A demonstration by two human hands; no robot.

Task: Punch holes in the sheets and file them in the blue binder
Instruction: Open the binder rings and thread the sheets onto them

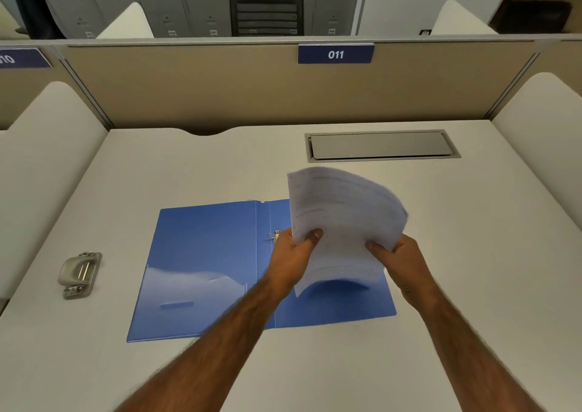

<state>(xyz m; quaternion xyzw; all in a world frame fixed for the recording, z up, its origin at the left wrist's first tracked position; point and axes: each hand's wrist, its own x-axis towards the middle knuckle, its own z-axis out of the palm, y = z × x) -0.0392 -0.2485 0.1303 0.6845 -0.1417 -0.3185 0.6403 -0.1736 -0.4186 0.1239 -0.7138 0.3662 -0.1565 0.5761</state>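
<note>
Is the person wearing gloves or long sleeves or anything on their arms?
No. Both the left hand and the right hand are bare, with no gloves. The forearms are bare too, with some hair on them, and no sleeves reach into view. No watch, ring or bracelet shows on the wrists or fingers.

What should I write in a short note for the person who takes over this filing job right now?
Left hand: holds the stack of sheets at its lower left edge, thumb on top.
Right hand: holds the same stack at its lower right edge.
Sheets: lifted and bent above the right half of the blue binder, which lies open on the desk, rings showing.
Hole punch: on the desk, left of the binder, untouched.
Done: binder opened. Punched holes cannot be confirmed; the image is blurred.
Left: put the sheets onto the rings and close the binder.
</note>
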